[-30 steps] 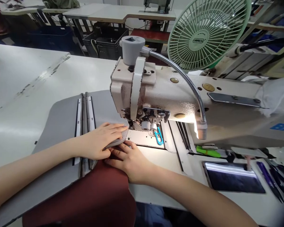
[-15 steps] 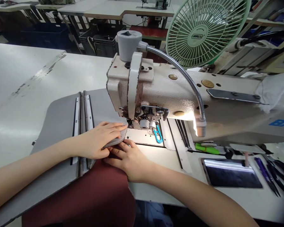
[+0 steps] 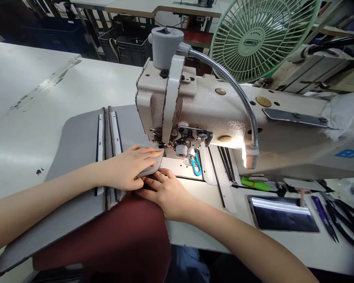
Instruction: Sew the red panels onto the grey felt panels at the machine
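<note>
We see the left hand (image 3: pixel 132 167) laid flat, palm down, fingers extended and close together, pressing the grey panel (image 3: pixel 79 157) against the white table (image 3: pixel 32 118) just left of the sewing machine (image 3: pixel 194 110). The fingertips reach the folded grey edge next to the needle area. The right hand (image 3: pixel 168 192) lies just beside the left, fingers loosely curled, fingertips on the same folded edge; whether it pinches the material we cannot tell. Dark red fabric (image 3: pixel 126 236) lies under both wrists and hangs over the table's near edge. The lamp (image 3: pixel 249 157) lights the needle plate (image 3: pixel 179 169).
</note>
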`<state>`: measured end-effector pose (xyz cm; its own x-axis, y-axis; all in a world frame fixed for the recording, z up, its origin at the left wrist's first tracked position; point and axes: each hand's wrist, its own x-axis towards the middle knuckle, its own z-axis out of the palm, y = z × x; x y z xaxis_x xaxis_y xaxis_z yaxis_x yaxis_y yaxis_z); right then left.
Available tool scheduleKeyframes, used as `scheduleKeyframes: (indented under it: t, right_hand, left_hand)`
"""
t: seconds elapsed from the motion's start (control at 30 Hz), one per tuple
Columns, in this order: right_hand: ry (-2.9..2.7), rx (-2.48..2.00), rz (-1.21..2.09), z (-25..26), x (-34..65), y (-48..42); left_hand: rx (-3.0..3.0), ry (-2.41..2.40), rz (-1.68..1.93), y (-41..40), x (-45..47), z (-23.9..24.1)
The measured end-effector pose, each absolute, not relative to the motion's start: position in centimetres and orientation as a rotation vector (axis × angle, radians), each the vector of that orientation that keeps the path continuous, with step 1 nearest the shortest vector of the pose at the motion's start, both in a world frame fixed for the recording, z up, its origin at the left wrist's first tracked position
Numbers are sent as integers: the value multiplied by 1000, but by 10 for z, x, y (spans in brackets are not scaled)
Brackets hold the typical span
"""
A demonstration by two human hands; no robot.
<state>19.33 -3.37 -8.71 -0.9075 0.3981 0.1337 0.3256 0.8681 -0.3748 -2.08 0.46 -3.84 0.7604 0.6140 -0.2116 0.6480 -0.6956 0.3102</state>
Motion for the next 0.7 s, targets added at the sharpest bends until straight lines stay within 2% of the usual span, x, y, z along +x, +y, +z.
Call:
scheduleKeyframes:
  t: [0.7]
  right_hand:
    - [-2822, -552, 425, -91, 192, -37]
  left_hand:
    - [2509, 1058, -161, 1, -15, -35]
